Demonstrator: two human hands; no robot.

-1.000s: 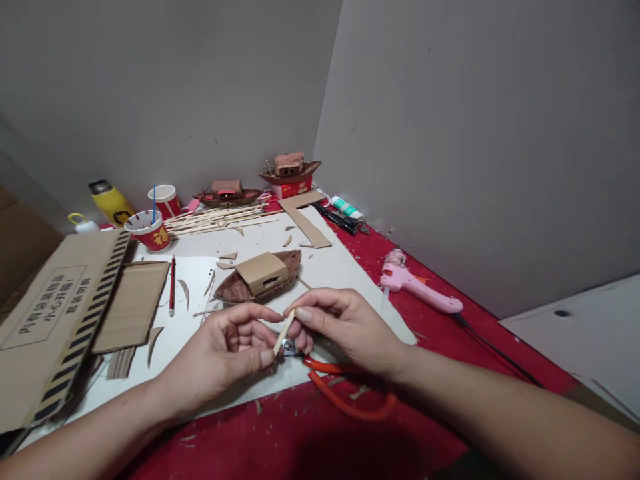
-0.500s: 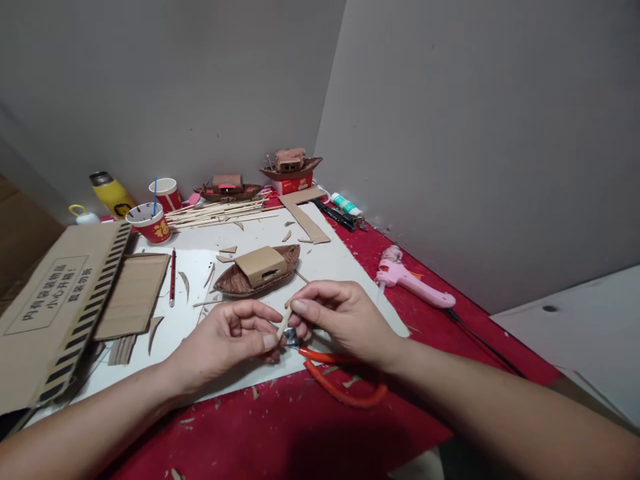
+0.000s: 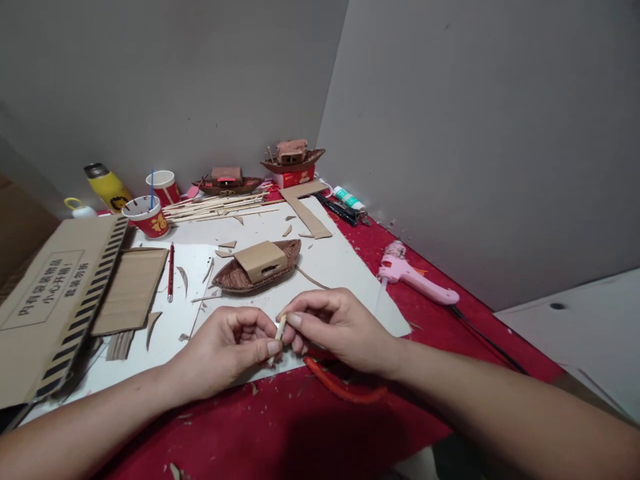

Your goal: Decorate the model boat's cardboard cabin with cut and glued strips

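Head view: a short wooden stick stands tilted between the person's two hands, low in the middle of the picture, just above the near edge of a white sheet. The left hand is closed on the stick's lower part, thumb tip pressed against it with the fingers curled behind. The right hand pinches the upper end between thumb and forefinger, so both hands grip the same stick and their fingertips nearly meet.

Under the right hand lie red-handled pliers on the red table cover; their head is hidden by the fingers, and I cannot tell whether the hand touches them. Wood chips are scattered on the cover around them.

Just beyond the hands, on the sheet, sits a brown model boat with a cardboard cabin across it. To the right lies a pink glue gun. To the left lie a red pencil, a flat cardboard piece and a printed cardboard box. By the back wall are a bundle of thin sticks, two red paper cups, a yellow bottle and two finished model boats.
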